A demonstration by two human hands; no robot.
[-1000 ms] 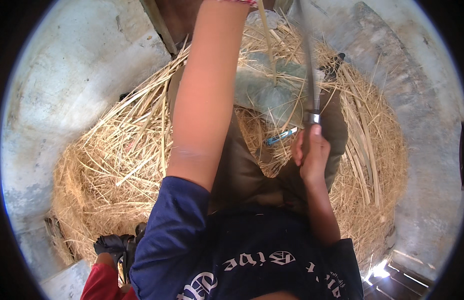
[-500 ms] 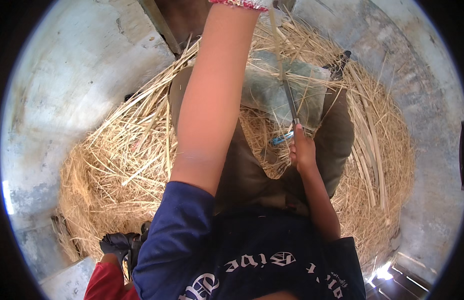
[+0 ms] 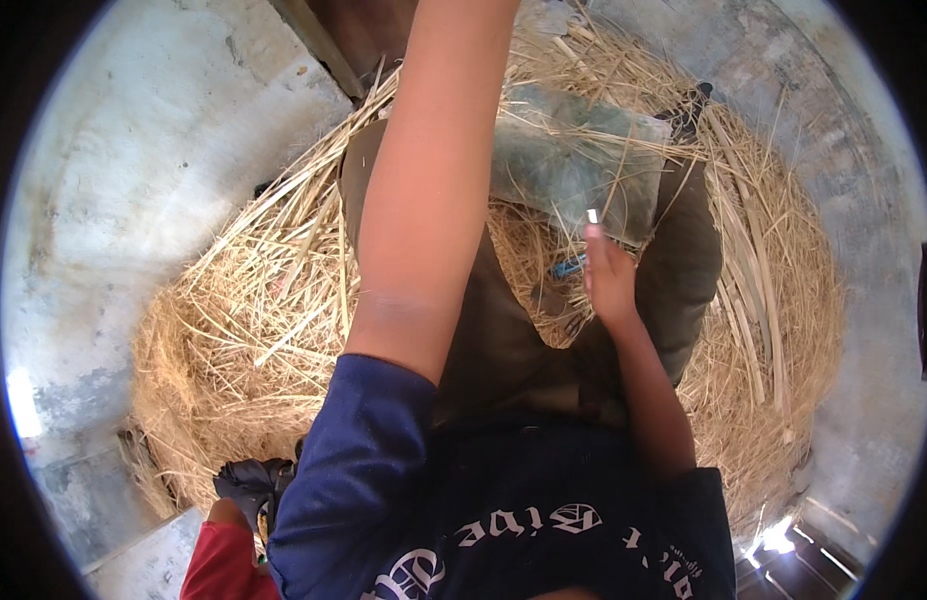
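My left arm [image 3: 423, 190] reaches straight up past the top edge, so the left hand itself is out of the picture. My right hand [image 3: 611, 280] is closed around a knife [image 3: 593, 215], held over my lap. Only a bright bit of metal shows above the thumb; the blade can hardly be made out. Beyond that hand a greenish, cloudy plastic sheet [image 3: 553, 160] lies across my legs, with loose straw strips on it. A small blue object [image 3: 566, 267] lies beside my right hand, partly hidden by it.
Dry straw strips and shavings [image 3: 273, 300] cover the floor around my legs [image 3: 683, 240]. A worn grey wall [image 3: 163, 130] curves around in this view. At lower left, a person's red clothing [image 3: 218, 560] shows beside a black item [image 3: 253, 485].
My left hand, with its red and white cuff, has gone out past the top edge. The knife's long dark blade and the strip against it no longer show.
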